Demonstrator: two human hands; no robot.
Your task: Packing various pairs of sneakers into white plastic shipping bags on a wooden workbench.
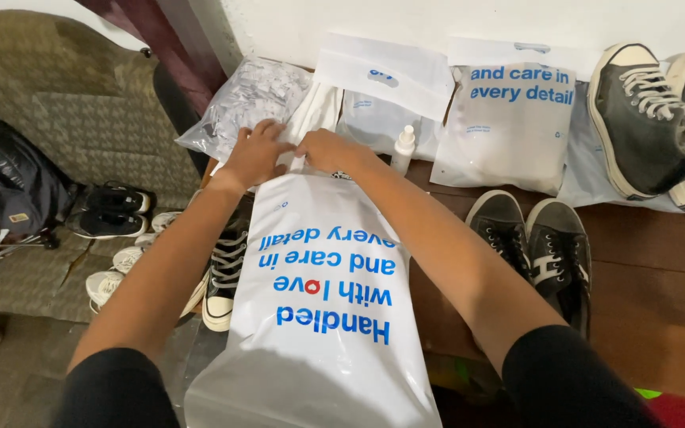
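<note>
Both of your hands rest together on the far end of a large white glossy plastic mailer bag with blue lettering point(323, 301), which lies lengthwise down the middle, running from 12 o'clock back toward you at 6 o'clock. Your left hand point(254, 153) lies flat with its fingers bent over the bag's top edge, pressing down on it; your right hand point(328, 150) sits just beside it, touching it, fingers curled on the same edge. Whether either hand pinches the plastic or only presses it, you cannot tell from here.

At 11 o'clock from your hands lies a clear plastic bag of small white packets point(243, 103). At 12 o'clock a flat white envelope point(386, 73) leans against the wall, and a small white squeeze bottle point(403, 149) stands just right of your right hand. At 2 o'clock another white mailer bag with blue print point(509, 127) stands upright. At 3 o'clock a pair of black canvas sneakers point(533, 246) sits on the brown wooden surface point(660, 277); a second dark grey pair point(660, 111) rests higher, near 2 o'clock. At 9 o'clock, a black-and-white sneaker point(223, 277) lies partly under the bag.
</note>
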